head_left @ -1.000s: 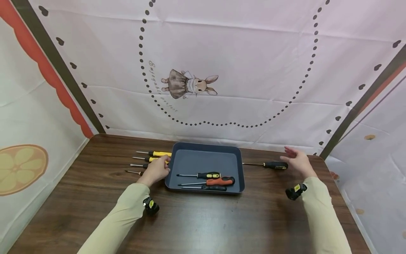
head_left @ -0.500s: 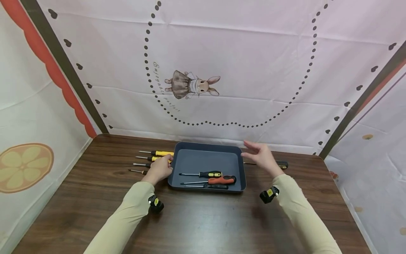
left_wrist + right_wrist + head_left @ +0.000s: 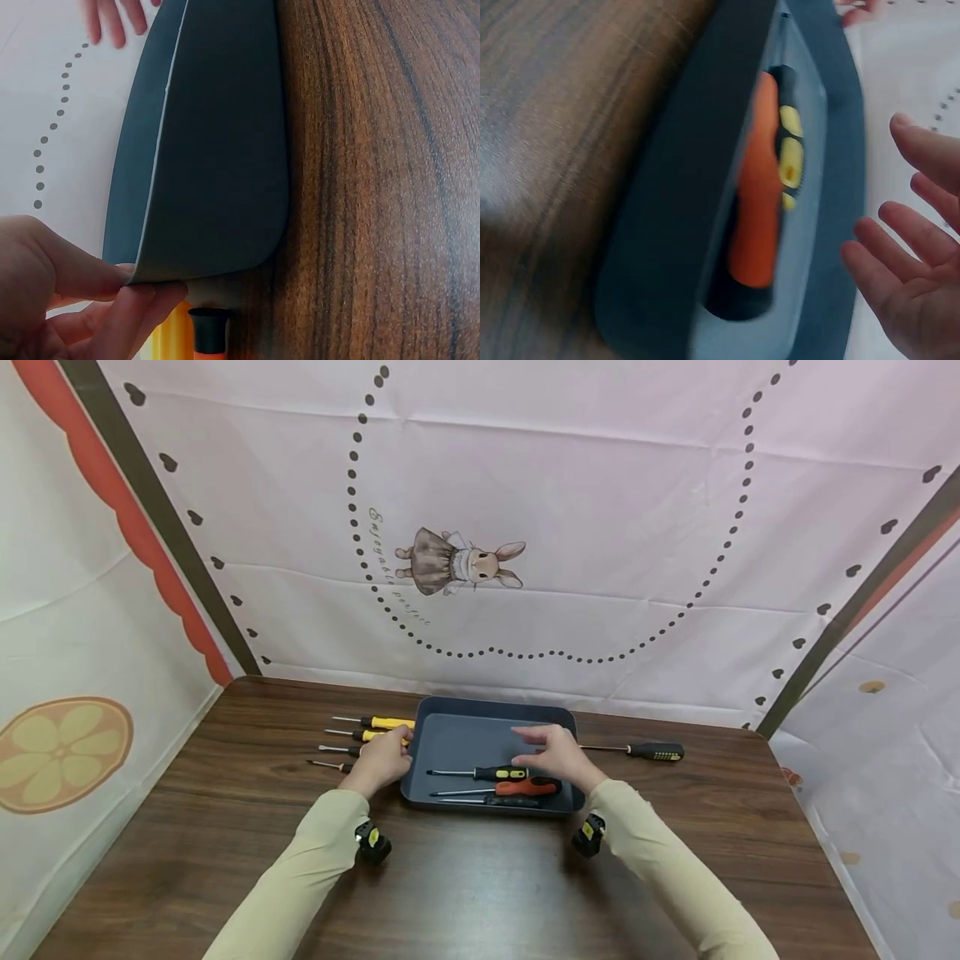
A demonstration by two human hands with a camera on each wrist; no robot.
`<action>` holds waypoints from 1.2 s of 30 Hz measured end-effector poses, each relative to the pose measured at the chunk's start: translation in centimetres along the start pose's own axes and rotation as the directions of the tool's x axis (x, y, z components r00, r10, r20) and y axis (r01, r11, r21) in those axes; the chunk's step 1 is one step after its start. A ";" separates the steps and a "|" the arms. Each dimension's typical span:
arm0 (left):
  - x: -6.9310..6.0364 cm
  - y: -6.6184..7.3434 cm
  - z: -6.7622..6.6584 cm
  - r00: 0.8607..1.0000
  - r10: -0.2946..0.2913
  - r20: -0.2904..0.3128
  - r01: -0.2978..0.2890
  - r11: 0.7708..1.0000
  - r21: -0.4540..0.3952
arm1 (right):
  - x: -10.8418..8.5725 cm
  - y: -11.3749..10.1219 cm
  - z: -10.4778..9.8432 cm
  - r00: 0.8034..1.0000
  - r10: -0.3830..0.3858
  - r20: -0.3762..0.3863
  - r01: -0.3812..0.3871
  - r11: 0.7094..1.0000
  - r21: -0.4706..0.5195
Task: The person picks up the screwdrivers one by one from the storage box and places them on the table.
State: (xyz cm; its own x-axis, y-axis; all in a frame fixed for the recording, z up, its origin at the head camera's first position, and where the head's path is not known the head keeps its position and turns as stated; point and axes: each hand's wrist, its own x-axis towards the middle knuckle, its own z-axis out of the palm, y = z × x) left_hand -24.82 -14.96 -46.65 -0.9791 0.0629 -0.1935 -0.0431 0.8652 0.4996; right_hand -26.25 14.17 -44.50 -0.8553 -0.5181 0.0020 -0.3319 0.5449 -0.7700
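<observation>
The left grip (image 3: 381, 762) pinches the rim of the blue-grey tray (image 3: 465, 735) on the worktop (image 3: 480, 885). The right grip (image 3: 558, 756) — released, fingers apart — hovers over it. Inside lie 3 screwdrivers (image 3: 525, 787); 1 black-handled screwdriver (image 3: 656, 752) lies to its right.

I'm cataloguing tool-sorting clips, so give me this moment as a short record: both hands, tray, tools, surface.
left grip: pinches the rim of the tray at its left end
right grip: over the tray's right part, fingers apart, holding nothing
tray colour: dark blue-grey
in tray: yellow-black screwdriver, orange screwdriver, black screwdriver
left of tray: four screwdrivers, two with yellow handles; handles partly hidden
right of tray: dotted screwdriver, black handle
surface: brown wood-grain table
</observation>
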 end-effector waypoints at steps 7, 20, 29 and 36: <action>0.0 0.0 -0.1 1.000 -0.012 0.010 0.012 1.000 -0.010 | 0.5 0.3 1.5 0.996 0.031 0.081 -0.023 0.994 -0.106; -0.1 0.0 -0.1 1.000 -0.019 0.022 0.019 1.000 -0.018 | 1.1 0.6 2.7 0.985 0.151 0.081 -0.135 0.975 -0.175; -0.2 0.1 -0.3 1.000 -0.010 0.019 0.010 1.000 -0.021 | 1.1 0.6 3.0 0.985 0.168 0.050 -0.156 0.970 -0.184; -0.1 0.0 -0.2 1.000 -0.009 0.022 0.010 1.000 -0.020 | 0.9 0.8 2.6 0.992 0.108 0.068 -0.096 0.982 -0.164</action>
State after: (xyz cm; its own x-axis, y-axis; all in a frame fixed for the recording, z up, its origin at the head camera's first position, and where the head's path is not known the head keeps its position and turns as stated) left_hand -24.73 -15.04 -46.47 -0.9741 0.0657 -0.2165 -0.0567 0.8557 0.5144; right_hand -26.29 12.42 -46.75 -0.8574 -0.4993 -0.1246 -0.3088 0.6929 -0.6516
